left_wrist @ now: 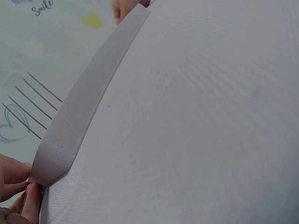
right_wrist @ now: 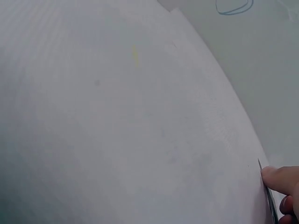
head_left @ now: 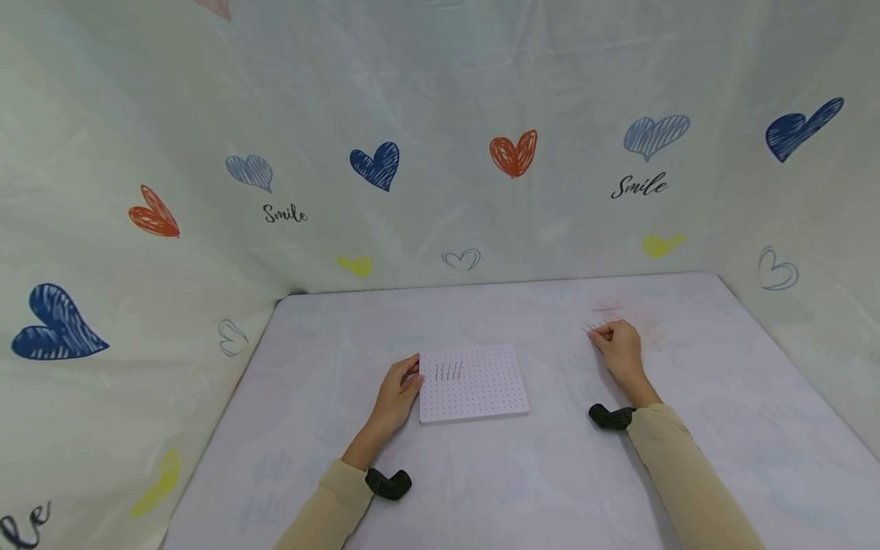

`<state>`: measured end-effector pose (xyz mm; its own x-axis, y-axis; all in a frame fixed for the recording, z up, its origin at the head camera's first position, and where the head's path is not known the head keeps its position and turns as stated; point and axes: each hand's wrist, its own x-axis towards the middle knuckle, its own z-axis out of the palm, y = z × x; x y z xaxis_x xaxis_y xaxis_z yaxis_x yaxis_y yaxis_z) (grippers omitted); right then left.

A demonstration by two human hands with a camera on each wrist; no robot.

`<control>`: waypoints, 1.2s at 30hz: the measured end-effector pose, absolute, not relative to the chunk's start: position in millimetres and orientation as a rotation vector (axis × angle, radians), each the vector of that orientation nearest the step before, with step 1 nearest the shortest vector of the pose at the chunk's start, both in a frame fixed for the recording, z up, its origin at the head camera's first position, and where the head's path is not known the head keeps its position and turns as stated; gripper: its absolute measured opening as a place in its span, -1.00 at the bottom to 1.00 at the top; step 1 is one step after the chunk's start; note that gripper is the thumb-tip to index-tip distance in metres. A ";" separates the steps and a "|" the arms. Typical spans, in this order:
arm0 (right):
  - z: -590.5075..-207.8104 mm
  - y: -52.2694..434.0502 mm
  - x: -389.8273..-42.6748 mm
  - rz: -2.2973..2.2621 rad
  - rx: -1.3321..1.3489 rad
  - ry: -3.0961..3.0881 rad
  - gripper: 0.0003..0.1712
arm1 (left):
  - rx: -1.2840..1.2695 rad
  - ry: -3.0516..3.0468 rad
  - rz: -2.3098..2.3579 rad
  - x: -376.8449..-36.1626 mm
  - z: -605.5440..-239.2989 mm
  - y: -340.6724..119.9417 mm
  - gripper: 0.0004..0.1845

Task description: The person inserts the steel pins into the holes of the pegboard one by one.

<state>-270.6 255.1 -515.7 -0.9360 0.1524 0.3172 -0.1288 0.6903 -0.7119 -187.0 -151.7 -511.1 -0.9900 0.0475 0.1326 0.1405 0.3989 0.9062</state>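
A white perforated board [head_left: 481, 393] lies flat in the middle of the table, with several thin pins [head_left: 448, 371] standing upright in its near-left part. My left hand [head_left: 415, 376] grips the board's left edge; in the left wrist view its fingers [left_wrist: 16, 186] pinch the board's corner [left_wrist: 56, 154], and the pins [left_wrist: 37, 102] rise beyond the edge. My right hand [head_left: 600, 333] rests on the table to the right of the board, over a small scatter of loose pins [head_left: 596, 327]. In the right wrist view its fingertips [right_wrist: 282, 179] pinch one thin pin [right_wrist: 268, 198].
The table [head_left: 550, 473] is covered with a pale cloth and enclosed on three sides by a white sheet printed with hearts [head_left: 512, 153]. A faint reddish stain [head_left: 619, 309] marks the cloth behind the right hand. A black wrist mount [head_left: 388, 483] sits on each sleeve.
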 end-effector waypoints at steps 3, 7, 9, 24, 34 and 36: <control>-514.5 254.2 -271.1 1.114 0.016 -2.557 -0.84 | -0.175 -2.549 -1.670 -186.9 -510.3 -151.4 -0.50; -513.3 253.2 -271.5 1.094 0.033 -2.559 -0.84 | -0.167 -2.553 -1.665 -187.0 -510.6 -151.1 -0.50; -512.8 252.8 -271.5 1.081 0.037 -2.563 -0.84 | -0.158 -2.555 -1.668 -186.9 -510.9 -150.9 -0.49; -498.8 251.0 -264.2 1.201 0.105 -2.586 -0.79 | -0.185 -2.550 -1.650 -186.8 -510.9 -151.4 -0.51; -485.9 243.1 -258.5 1.304 0.209 -2.691 -0.71 | -0.183 -2.555 -1.646 -188.0 -512.9 -152.1 -0.51; -485.2 242.6 -258.7 1.325 0.241 -2.674 -0.72 | -0.188 -2.554 -1.640 -187.8 -513.0 -152.1 -0.51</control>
<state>-258.7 242.6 -485.2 -0.9763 -0.0778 0.2017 -0.2077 0.5975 -0.7745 -187.8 -152.1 -513.0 -0.9873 0.0493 0.1509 0.1578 0.4124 0.8973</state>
